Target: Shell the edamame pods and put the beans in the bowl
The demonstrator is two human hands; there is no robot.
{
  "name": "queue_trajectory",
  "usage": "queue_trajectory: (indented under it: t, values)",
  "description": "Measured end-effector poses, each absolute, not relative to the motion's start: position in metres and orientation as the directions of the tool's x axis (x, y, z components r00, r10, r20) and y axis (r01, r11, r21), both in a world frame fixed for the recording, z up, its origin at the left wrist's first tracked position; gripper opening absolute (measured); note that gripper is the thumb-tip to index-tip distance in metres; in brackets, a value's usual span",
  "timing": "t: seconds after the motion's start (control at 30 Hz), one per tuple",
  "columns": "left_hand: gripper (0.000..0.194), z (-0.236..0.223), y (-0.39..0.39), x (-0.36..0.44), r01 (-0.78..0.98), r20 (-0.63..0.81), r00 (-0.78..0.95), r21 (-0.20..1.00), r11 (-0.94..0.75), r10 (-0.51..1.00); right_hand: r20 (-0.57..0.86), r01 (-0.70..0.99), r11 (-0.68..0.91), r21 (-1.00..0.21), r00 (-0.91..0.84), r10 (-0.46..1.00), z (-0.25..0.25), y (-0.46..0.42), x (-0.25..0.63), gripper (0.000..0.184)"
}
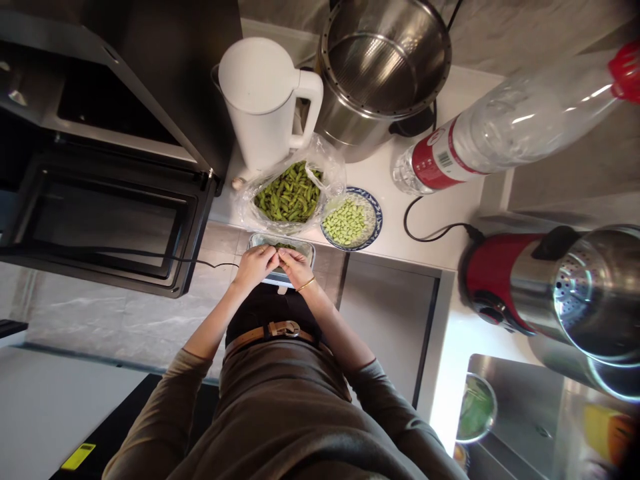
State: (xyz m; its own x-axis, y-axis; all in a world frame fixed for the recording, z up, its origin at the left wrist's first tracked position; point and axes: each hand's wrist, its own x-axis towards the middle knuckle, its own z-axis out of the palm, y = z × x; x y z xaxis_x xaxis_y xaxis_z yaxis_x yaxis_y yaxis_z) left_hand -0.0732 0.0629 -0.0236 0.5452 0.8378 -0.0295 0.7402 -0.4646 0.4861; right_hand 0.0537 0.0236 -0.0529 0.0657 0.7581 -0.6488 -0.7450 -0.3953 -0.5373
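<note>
My left hand (257,265) and my right hand (296,265) meet over a small bin (306,248) at the counter's front edge. Both are closed in a pinch, fingertips together; whatever is between them is too small to make out. Some green bits show in the bin behind the fingers. Just beyond, on the counter, an open clear plastic bag (327,175) holds a heap of green edamame pods (289,193). To its right, a blue-and-white patterned plate (376,212) bears shelled pale green beans (346,223).
Behind the bag stand a white jug (260,87) and a large steel pot (340,127). A big plastic bottle (525,120) and a red-and-steel appliance (505,280) are on the right, near a sink (525,393). At left, a dark oven door (110,220) hangs open.
</note>
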Motion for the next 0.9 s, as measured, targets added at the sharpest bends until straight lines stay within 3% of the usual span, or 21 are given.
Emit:
queue_trajectory:
  t: [0.1,0.33,0.5,0.63,0.73,0.9]
  values:
    - [0.024,-0.024,0.062,-0.072,0.752,-0.046,0.515,0.502,-0.426,0.856,-0.628,-0.73,-0.403,-0.552,0.046,0.777,-0.052,0.025,0.055,0.022]
    - [0.028,-0.021,0.063,-0.064,0.799,-0.014,0.569,0.249,-0.548,0.822,-0.68,-0.779,-0.463,-0.423,-0.065,0.73,-0.052,0.027,0.06,0.011]
    - [0.036,-0.023,0.065,-0.064,0.83,-0.058,0.533,0.229,-0.508,0.844,-0.727,-0.783,-0.484,-0.391,-0.06,0.685,-0.047,0.027,0.09,0.015]
    - [0.041,-0.038,0.063,-0.064,0.809,-0.11,0.565,0.267,-0.523,0.818,-0.62,-0.718,-0.251,-0.649,0.309,0.721,-0.04,0.039,0.134,0.016]
    - [0.024,-0.045,0.065,-0.059,0.794,-0.113,0.577,0.309,-0.524,0.809,-0.415,-0.475,-0.117,-0.872,0.593,0.69,-0.04,0.05,0.163,0.023]
    - [0.04,-0.03,0.087,-0.043,0.707,0.05,0.597,0.438,-0.555,0.801,-0.282,-0.258,-0.14,-0.956,0.674,0.683,-0.038,0.057,0.178,0.034]
